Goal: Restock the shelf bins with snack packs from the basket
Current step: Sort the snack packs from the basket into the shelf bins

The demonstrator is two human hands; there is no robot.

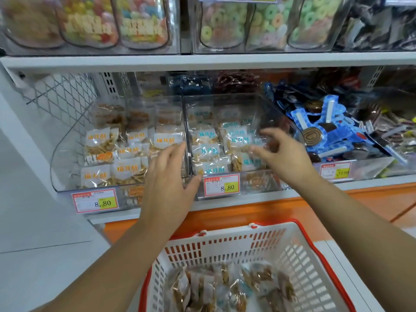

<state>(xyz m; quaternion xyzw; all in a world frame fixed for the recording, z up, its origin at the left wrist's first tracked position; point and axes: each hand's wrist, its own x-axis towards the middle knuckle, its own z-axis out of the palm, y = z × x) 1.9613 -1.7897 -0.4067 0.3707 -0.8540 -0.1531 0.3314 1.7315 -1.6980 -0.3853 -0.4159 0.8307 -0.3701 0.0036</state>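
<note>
Above the basket [247, 244], left hand [166, 183] is hovering spread, right hand [281, 154] curling over a well-filled bin [225, 97], grip unclear; inside the basket, more snack packs [225, 289] are waiting.

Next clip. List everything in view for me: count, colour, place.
Clear bins: three, transparent, front of middle shelf.
Orange-label snack packs: many, left bin.
Blue-label snack packs: many, middle bin.
Blue-wrapped swirl biscuits: many, right bin.
Price tags: three, red-bordered with yellow, bin fronts.
Candy pouches: several, multicoloured, top shelf.
Basket: one, white with red rim, below the shelf, holding snack packs.
Left hand: one, fingers straight, between left and middle bins.
Right hand: one, fingers loosely curved, over middle bin.
</note>
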